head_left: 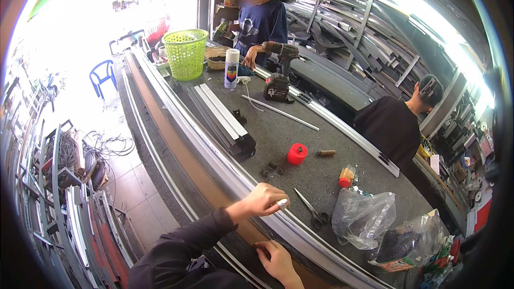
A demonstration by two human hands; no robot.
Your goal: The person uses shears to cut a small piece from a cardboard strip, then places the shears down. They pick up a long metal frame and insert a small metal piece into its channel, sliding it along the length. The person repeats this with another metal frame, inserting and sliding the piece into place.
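My left hand [262,200] is closed around a small white object [282,203], mostly hidden in the fingers, above the long silver-white metal profiles [235,179]. My right hand [278,262] rests lower down, fingers apart on a long brown strip [206,184] that runs beside the profiles. Just past my left hand, black-handled scissors [316,215] lie on the grey bench. Small dark brackets [272,169] and a red round container [297,153] sit farther off, near a short wooden handle [325,153].
Clear plastic bags [364,217] and an orange-red jar [346,176] lie at the right. Toward the back stand a cordless drill [279,72], a spray can [231,69] and a green basket [186,53]. Two people work beyond the bench. Metal lengths [96,225] fill the left floor.
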